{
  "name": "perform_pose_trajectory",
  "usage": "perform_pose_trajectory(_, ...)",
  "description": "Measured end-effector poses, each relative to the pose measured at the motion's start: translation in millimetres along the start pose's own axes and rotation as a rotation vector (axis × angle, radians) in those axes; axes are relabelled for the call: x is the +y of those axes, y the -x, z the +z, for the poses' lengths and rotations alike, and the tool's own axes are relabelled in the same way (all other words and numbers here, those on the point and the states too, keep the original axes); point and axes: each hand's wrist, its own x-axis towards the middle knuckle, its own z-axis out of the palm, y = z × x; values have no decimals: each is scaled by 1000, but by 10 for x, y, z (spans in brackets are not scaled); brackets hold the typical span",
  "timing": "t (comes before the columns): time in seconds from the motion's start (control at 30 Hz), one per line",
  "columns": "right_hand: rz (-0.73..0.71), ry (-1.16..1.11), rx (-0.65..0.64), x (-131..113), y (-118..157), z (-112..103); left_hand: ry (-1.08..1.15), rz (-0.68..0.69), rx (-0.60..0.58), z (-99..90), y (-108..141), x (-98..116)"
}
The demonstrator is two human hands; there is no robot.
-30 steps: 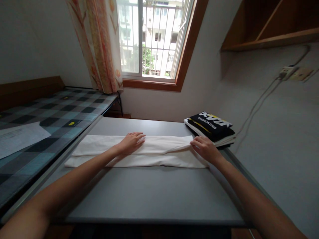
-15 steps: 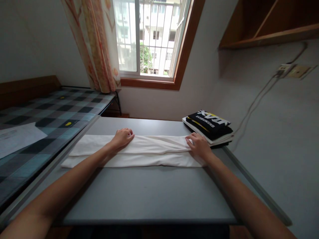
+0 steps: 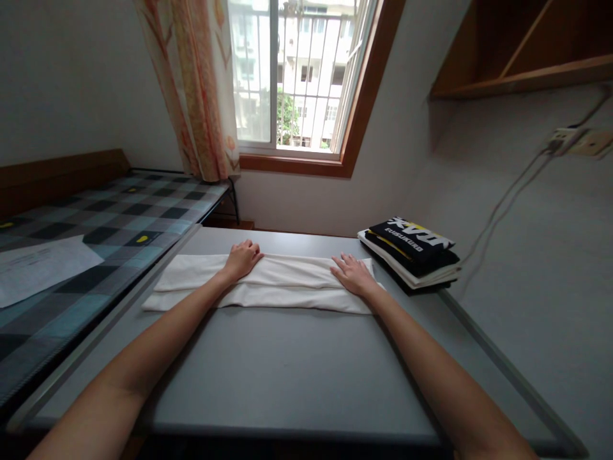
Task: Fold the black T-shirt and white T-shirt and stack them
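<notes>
A white garment (image 3: 292, 271), folded into a long strip with one layer stepped over another, lies across the grey table. At the far edge of its left half is my left hand (image 3: 243, 259), its fingers curled down onto the fabric. My right hand (image 3: 353, 273) rests flat near the garment's right end, fingers stretched out and a little apart. Smooth fabric with few wrinkles shows between the two hands. Which kind of garment it is cannot be made out in this folded form.
A stack of folded black and white clothes (image 3: 412, 255) sits at the table's (image 3: 287, 370) back right, by the wall. To the left is a bed with a checked cover (image 3: 163, 211) and a paper sheet (image 3: 45, 268). Cables (image 3: 507, 198) hang on the right wall.
My right hand has moved left from the garment's right end and flattened, its fingers spreading. My left hand stays at the far edge. The view has shifted slightly.
</notes>
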Motion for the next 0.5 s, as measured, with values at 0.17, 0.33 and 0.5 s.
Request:
perform_pose_trajectory(0.17,58,90,218,22,-198,-68,-71,17,64,-80,-119,79)
perform_pose_trajectory(0.33,70,124,311,-62,-90,-44,-65,-26,51,-95,79,51)
perform_pose_trajectory(0.5,126,31,256,8,87,40,-9,4,-46,-123,437,-278)
